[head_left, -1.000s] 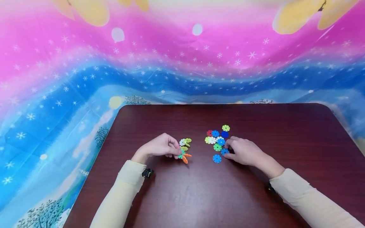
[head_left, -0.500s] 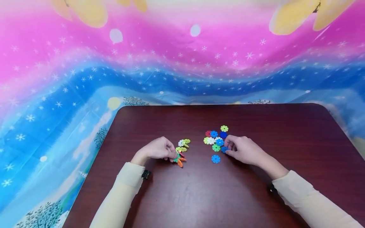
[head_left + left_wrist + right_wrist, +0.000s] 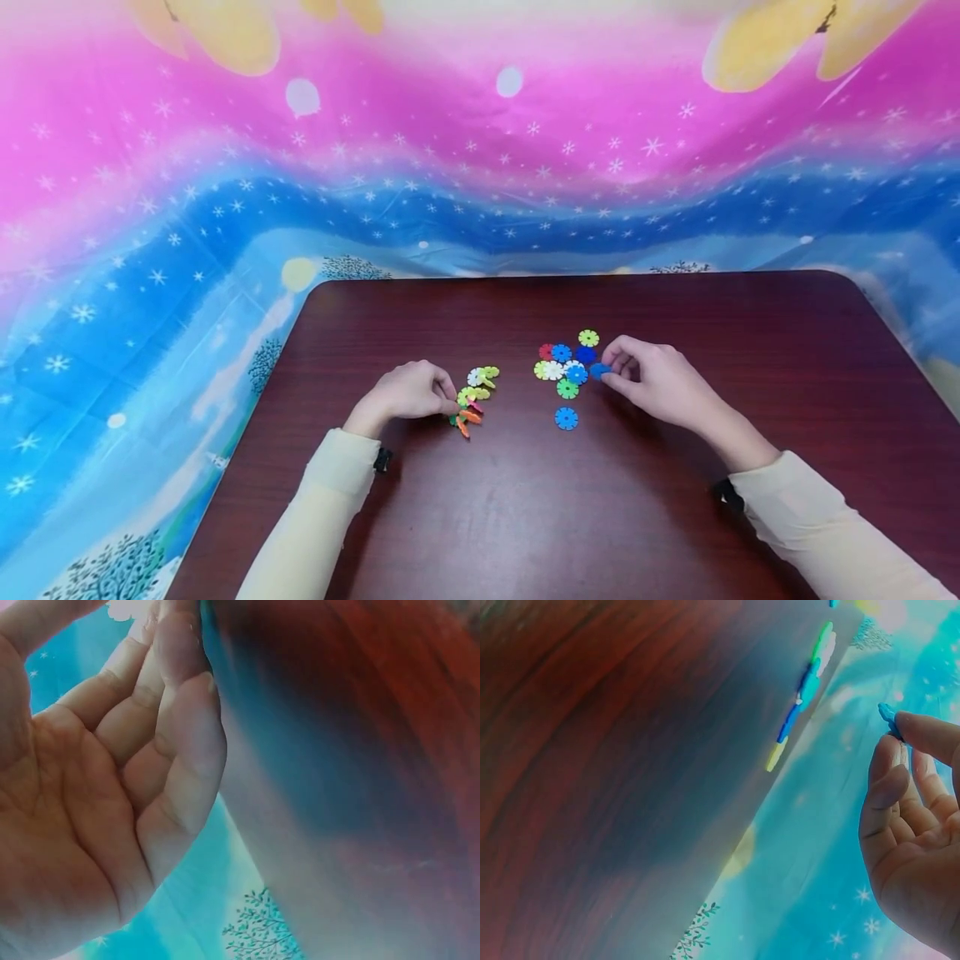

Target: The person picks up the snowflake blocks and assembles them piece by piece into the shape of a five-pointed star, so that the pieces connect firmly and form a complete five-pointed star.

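Note:
My right hand [image 3: 660, 383] pinches a blue notched building disc [image 3: 600, 372] between thumb and fingertips, raised at the right of the loose discs. That blue disc [image 3: 888, 718] appears edge-on in the right wrist view. My left hand [image 3: 412, 390] has its fingertips at a green notched disc [image 3: 455, 420], which has orange discs [image 3: 470, 416] standing out from it. The fingers partly cover the green disc. Just beyond lie joined yellow discs [image 3: 478, 393] and a white disc [image 3: 475, 377]. In the left wrist view the fingertips run out at the top.
Several loose discs lie flat mid-table, among them a green disc [image 3: 567, 389], a red disc [image 3: 546, 352] and a yellow disc [image 3: 588, 337]. Another blue disc [image 3: 566, 418] lies nearer. The dark wooden table [image 3: 495, 517] ends at a printed cloth [image 3: 480, 167] behind.
My right hand has picked up the blue disc and moved it up and away from the table's near side. My left hand has shifted left and down with the green and orange discs.

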{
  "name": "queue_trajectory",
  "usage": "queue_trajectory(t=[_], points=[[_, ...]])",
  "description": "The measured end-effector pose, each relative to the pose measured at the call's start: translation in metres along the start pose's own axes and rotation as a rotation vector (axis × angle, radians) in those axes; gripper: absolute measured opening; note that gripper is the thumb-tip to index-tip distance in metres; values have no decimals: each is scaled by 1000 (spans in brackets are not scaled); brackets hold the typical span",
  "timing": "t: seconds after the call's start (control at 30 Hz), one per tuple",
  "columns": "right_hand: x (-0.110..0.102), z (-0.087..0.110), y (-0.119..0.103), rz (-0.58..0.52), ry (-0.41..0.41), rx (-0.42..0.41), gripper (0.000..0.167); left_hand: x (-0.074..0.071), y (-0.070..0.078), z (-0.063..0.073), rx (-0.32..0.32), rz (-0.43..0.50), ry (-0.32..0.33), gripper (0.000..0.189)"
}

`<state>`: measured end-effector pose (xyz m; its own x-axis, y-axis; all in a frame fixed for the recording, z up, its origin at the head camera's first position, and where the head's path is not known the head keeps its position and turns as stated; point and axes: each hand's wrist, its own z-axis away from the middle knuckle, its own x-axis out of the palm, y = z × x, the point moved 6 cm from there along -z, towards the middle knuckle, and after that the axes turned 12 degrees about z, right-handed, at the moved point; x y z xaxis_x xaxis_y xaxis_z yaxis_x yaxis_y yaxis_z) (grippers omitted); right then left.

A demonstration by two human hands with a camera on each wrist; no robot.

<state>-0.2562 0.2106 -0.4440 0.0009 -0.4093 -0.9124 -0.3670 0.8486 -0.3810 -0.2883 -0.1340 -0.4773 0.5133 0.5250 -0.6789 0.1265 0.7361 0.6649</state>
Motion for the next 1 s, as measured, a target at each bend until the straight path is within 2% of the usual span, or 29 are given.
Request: queue_trajectory(t=[0.07, 0.17, 0.27, 0.37, 0.5, 0.73, 0.83, 1.0], points=[[-3, 1, 0, -5, 8, 5, 25, -3, 2, 1, 0, -24, 41, 7], [-6, 2, 0, -6, 22, 13, 25, -8, 14, 1, 25, -73, 114, 4], [-9, 3, 1, -4, 42, 20, 25, -7, 33, 1, 75, -118, 159, 6], [-12, 3, 2, -2, 63, 28, 25, 1, 55, -3, 136, -163, 163, 9], [-15, 3, 1, -5, 89, 26, 26, 20, 81, -12, 203, -220, 125, 12], [-22, 6, 3, -22, 126, 21, 24, 68, 120, -32, 289, -387, 41, 20], [-23, 6, 3, -28, 132, 24, 23, 85, 129, -37, 318, -456, 29, 30], [-25, 7, 1, -27, 145, 15, 22, 103, 133, -44, 341, -519, 42, 42]])
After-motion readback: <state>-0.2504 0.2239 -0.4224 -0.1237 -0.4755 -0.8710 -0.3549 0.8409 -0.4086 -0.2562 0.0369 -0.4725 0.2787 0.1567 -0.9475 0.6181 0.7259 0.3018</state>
